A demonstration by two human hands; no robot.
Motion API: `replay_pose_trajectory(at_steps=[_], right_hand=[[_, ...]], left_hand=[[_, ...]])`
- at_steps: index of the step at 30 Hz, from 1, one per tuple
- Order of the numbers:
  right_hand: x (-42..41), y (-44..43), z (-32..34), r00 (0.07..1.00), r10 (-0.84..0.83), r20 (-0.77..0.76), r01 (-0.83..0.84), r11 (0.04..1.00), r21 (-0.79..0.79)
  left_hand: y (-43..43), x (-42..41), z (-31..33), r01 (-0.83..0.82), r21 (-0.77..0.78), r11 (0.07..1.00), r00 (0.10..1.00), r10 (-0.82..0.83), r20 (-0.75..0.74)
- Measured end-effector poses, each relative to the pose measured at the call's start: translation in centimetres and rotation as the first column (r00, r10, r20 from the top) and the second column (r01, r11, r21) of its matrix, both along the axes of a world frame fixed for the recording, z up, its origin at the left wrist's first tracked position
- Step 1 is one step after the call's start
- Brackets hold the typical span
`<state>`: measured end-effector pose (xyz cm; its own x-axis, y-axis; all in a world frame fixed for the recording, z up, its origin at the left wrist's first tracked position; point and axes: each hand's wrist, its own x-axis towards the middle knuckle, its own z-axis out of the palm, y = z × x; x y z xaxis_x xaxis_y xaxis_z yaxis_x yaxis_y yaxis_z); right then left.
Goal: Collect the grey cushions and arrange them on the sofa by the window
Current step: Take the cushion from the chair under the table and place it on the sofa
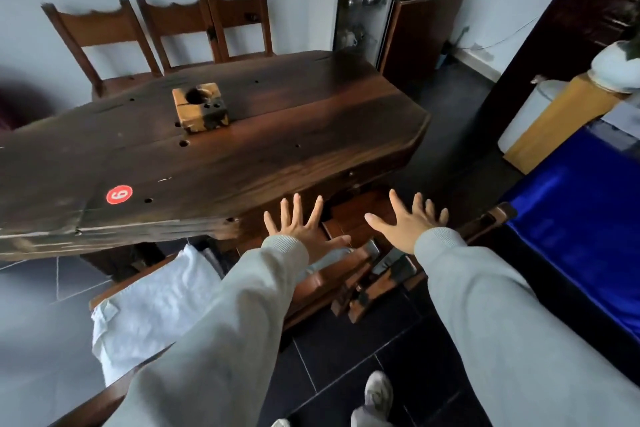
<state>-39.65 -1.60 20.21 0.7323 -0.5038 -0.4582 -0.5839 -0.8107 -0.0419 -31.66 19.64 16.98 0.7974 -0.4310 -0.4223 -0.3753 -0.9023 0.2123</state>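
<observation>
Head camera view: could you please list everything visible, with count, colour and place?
Table: one, dark brown wood, centre.
Wooden block: one, tan, with holes, on the table.
Round sticker: one, red, table's near left.
Chairs: three, brown, behind the table by the wall.
Cushion: one, pale grey, on a near chair, lower left.
Glass cabinet: one, dark-framed, back corner.
Blue cloth: one, right edge.
Shoe: one, pale, on the dark floor tiles.
Left hand: open, fingers spread, empty.
Right hand: open, fingers spread, empty.

Pale grey ribbed-cuff sleeves (242,305), light sneakers (379,392).
</observation>
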Motion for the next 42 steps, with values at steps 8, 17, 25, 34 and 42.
replay_pose_trajectory(at_steps=[8,17,25,34,42], right_hand=[[6.0,-13.0,-7.2,0.994,0.037,-0.104,-0.033,0.999,0.041],[8.7,-30.2,-17.5,0.951,0.121,-0.286,-0.089,0.988,0.123],[10.6,-41.2,-30.3,0.834,0.207,-0.511,-0.15,0.977,0.15],[15.2,-41.9,-40.8,0.777,0.248,-0.579,-0.119,0.96,0.253],[16.3,-42.2,-46.1,0.802,0.31,-0.51,-0.216,0.947,0.236]], left_hand=[[-11.4,2.2,-7.3,-0.109,0.059,0.992,0.969,0.12,-0.216],[-27.0,3.9,-16.1,0.042,0.147,0.988,0.91,0.023,-0.414],[-36.5,2.9,-30.2,-0.025,0.236,0.971,0.771,0.169,-0.614],[-38.8,2.5,-40.5,-0.112,0.3,0.947,0.732,0.283,-0.62],[-37.6,4.8,-44.1,-0.184,0.227,0.956,0.847,0.271,-0.457]])
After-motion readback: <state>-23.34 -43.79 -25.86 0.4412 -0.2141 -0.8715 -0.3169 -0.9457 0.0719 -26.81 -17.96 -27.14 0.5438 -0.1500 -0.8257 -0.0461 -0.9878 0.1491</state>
